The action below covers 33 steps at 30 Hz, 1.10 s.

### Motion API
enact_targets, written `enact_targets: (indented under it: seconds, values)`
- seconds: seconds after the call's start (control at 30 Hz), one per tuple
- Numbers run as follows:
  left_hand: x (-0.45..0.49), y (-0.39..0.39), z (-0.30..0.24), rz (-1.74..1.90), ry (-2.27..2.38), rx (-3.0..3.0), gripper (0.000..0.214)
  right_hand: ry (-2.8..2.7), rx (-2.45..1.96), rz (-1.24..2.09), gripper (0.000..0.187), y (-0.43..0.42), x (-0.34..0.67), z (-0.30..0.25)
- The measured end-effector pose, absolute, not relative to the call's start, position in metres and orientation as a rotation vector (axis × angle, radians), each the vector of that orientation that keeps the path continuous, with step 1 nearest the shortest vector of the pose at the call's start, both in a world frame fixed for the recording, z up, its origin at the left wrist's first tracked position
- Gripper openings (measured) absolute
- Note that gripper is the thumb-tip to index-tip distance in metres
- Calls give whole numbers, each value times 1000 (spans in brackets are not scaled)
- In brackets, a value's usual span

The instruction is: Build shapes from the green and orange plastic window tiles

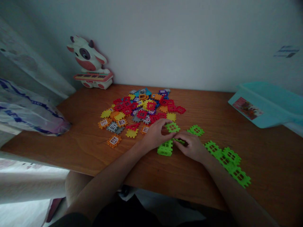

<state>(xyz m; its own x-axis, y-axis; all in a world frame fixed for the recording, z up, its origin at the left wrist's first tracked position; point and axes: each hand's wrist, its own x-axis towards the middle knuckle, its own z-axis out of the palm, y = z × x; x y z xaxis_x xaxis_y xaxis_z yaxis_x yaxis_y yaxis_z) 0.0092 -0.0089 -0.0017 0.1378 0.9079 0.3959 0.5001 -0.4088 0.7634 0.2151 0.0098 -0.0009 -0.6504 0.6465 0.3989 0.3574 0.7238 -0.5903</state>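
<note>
My left hand (155,135) and my right hand (190,146) meet over a bright green structure of interlocking plastic waffle blocks (165,148), and their fingers press on its pieces. A flat green block (172,127) shows beyond my left fingers, and a thin green edge (179,141) runs under my right fingertips. Just past my right hand lies a loose green block (195,130). A joined green strip of blocks (227,162) lies to the right. A heap of multicoloured window-patterned blocks (139,110) spreads to the left and far side of my hands.
All this rests on a brown wooden table (71,142). A cow-shaped toy with a keyboard (90,63) stands at the far left against the wall. A teal folder (265,105) lies at the far right, and a white-and-blue plastic bag (28,110) bulges in at the left.
</note>
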Motion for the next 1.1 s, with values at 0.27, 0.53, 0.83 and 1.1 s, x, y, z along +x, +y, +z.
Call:
enact_targets:
  seconds: [0.27,0.53,0.83,1.1]
  values:
    - [10,-9,-1,1179,1344,1919,41,-2306,-759,600,13,10,214,-7]
    - [9,-14,6,1359,1234,1919,44,-2408,-698,504,18,11,224,4]
    - [8,-16,9,1428,1072,2029,42,-2269,-658,651,27,15,232,14]
    - [8,-17,19,1311,909,2202,41,-1832,-1005,909,44,13,221,6]
